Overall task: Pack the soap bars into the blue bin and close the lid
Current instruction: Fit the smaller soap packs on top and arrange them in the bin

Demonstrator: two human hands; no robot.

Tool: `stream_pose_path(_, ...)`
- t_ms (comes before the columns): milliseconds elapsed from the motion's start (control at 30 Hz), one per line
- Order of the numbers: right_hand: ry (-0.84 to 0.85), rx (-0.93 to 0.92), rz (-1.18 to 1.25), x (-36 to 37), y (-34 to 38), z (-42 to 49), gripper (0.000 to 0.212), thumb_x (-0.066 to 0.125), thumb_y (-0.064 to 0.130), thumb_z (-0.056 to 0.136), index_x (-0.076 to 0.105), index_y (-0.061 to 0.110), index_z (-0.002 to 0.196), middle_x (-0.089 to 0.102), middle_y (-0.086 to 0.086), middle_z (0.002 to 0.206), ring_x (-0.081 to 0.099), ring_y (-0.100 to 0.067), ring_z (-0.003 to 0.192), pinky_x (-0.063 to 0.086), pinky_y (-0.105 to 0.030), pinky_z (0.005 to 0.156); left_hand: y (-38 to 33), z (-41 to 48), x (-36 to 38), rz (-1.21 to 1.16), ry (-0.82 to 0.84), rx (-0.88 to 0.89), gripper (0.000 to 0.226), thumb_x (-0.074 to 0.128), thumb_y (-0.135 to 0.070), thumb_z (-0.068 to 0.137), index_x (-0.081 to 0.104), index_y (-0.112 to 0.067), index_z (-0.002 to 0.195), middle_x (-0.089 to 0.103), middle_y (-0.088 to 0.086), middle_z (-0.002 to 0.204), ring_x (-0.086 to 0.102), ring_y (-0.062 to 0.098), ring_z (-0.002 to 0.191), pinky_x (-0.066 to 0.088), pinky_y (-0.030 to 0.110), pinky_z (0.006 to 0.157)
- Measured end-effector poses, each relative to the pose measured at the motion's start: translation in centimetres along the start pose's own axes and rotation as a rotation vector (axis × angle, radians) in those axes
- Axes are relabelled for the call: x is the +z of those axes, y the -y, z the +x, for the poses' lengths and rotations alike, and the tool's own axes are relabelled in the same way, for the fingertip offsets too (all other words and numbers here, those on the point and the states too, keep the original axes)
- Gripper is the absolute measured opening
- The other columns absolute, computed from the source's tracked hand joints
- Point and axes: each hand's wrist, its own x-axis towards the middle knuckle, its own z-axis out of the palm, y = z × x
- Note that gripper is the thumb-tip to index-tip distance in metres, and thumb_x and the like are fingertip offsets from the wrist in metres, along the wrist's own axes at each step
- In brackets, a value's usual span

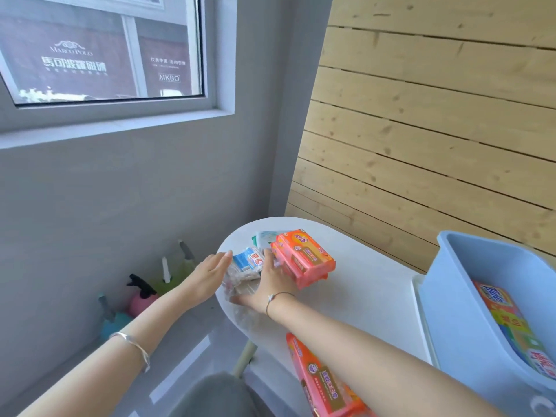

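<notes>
A: Entry, left to right. Left hand (210,273) was flat, fingers straight and together, holding nothing, set at the left edge of the soap pile at the far rounded end of the white tabletop (367,284).

B: And the right?

A: Right hand (270,284) lay spread over the clear-wrapped pack (240,276), palm down, fingers reaching toward the blue-and-white bar (249,260). Whether it had actually closed on anything, I could not tell. The 2 hands bracketed the small bars, so I judged a gathering move.

B: Progress?

A: Partial. Blue bin (469,296) stood at the right, lid off, tilted toward the camera, with at least 1 yellow-and-red pack (517,329) inside. Left outside: the stacked orange packs (304,257) touching the right hand, a pale green-and-white pack (266,237) behind them, the small bars, and 1 more orange pack (322,383) near the front edge under the right forearm. No lid identified with certainty; a white rim showed beside the bin.

B: Room?

A: Grey wall with a window (99,49) at left, spray bottles (141,293) on the floor below, pine plank wall (436,130) behind the tabletop.
</notes>
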Motion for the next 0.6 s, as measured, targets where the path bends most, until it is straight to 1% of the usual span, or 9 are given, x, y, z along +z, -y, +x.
stream_pose_path(100, -0.022, 0.014, -0.013, 0.3, 0.1, 0.3, 0.114, 0.071, 0.063, 0.062, 0.009, 0.021, 0.147, 0.045, -0.008, 0.138, 0.044, -0.027, 0.129, 0.042, -0.035, 0.096, -0.1, -0.3, 0.1, -0.024, 0.003, 0.009, 0.049, 0.024, -0.042, 0.099, 0.047, -0.016, 0.133, 0.045, 0.005, 0.136, 0.036, 0.009, 0.115, 0.021, 0.023, 0.097)
stream_pose_path(167, -0.043, -0.006, 0.007, 0.3, 0.0, 0.3, 0.111, 0.072, 0.064, 0.060, 0.014, 0.022, 0.145, 0.050, -0.005, 0.135, 0.049, -0.026, 0.125, 0.044, -0.036, 0.095, -0.2, -0.6, 0.0, -0.029, -0.002, 0.018, 0.048, 0.024, -0.041, 0.100, 0.046, -0.015, 0.135, 0.044, 0.005, 0.138, 0.036, 0.010, 0.117, 0.022, 0.022, 0.097)
stream_pose_path(233, -0.046, -0.034, 0.047, 0.0, -0.3, 0.0, 0.108, 0.073, 0.063, 0.059, 0.019, 0.024, 0.143, 0.052, -0.001, 0.134, 0.052, -0.024, 0.123, 0.047, -0.036, 0.094, -0.3, -1.0, -0.2, -0.043, -0.031, 0.036, 0.047, 0.027, -0.039, 0.100, 0.048, -0.013, 0.134, 0.047, 0.003, 0.137, 0.037, 0.008, 0.114, 0.023, 0.021, 0.096)
stream_pose_path(333, -0.042, -0.098, 0.098, -1.3, -0.5, -0.7, 0.104, 0.074, 0.061, 0.058, 0.021, 0.028, 0.141, 0.054, 0.004, 0.132, 0.056, -0.022, 0.117, 0.049, -0.034, 0.091, -0.9, -1.7, -1.2, -0.117, -0.111, 0.052, 0.041, 0.036, -0.039, 0.098, 0.053, -0.017, 0.128, 0.054, -0.004, 0.127, 0.044, 0.006, 0.109, 0.028, 0.020, 0.091)
stream_pose_path(433, -0.054, -0.215, 0.135, -4.1, -0.6, -1.8, 0.107, 0.074, 0.062, 0.051, 0.021, 0.036, 0.141, 0.056, 0.007, 0.130, 0.059, -0.019, 0.112, 0.046, -0.026, 0.083, -2.6, -2.3, -2.4, -0.198, -0.160, 0.079, 0.039, 0.043, -0.041, 0.096, 0.056, -0.020, 0.126, 0.057, -0.009, 0.117, 0.050, 0.006, 0.104, 0.034, 0.021, 0.088)
stream_pose_path(500, -0.077, -0.287, 0.156, -6.9, -0.6, -2.5, 0.105, 0.075, 0.060, 0.050, 0.022, 0.041, 0.139, 0.058, 0.009, 0.123, 0.059, -0.016, 0.106, 0.041, -0.023, 0.079, -4.5, -2.6, -2.9, -0.295, -0.124, 0.095, 0.038, 0.046, -0.042, 0.094, 0.059, -0.022, 0.123, 0.065, -0.006, 0.110, 0.059, 0.007, 0.093, 0.044, 0.023, 0.081)
stream_pose_path(533, -0.090, -0.309, 0.158, -8.5, -0.8, -2.9, 0.104, 0.077, 0.058, 0.050, 0.023, 0.043, 0.138, 0.058, 0.012, 0.118, 0.058, -0.014, 0.104, 0.042, -0.023, 0.080, -5.9, -2.8, -3.1, -0.357, -0.065, 0.087, 0.037, 0.047, -0.043, 0.093, 0.060, -0.022, 0.121, 0.068, -0.003, 0.107, 0.063, 0.010, 0.087, 0.049, 0.027, 0.079)
stream_pose_path(567, -0.099, -0.323, 0.163, -9.9, -1.1, -3.3, 0.103, 0.079, 0.055, 0.051, 0.023, 0.044, 0.137, 0.058, 0.015, 0.114, 0.058, -0.012, 0.102, 0.044, -0.023, 0.082, -7.1, -2.9, -3.2, -0.428, 0.016, 0.067, 0.037, 0.048, -0.044, 0.092, 0.061, -0.022, 0.119, 0.070, 0.002, 0.106, 0.065, 0.017, 0.085, 0.053, 0.033, 0.082)
stream_pose_path(600, -0.104, -0.333, 0.166, -11.5, -1.6, -3.7, 0.102, 0.080, 0.053, 0.052, 0.023, 0.046, 0.136, 0.058, 0.019, 0.113, 0.058, -0.010, 0.103, 0.046, -0.024, 0.086, -8.5, -2.9, -3.0, -0.482, 0.097, 0.039, 0.039, 0.048, -0.046, 0.091, 0.063, -0.020, 0.117, 0.071, 0.007, 0.104, 0.066, 0.024, 0.084, 0.053, 0.040, 0.088)
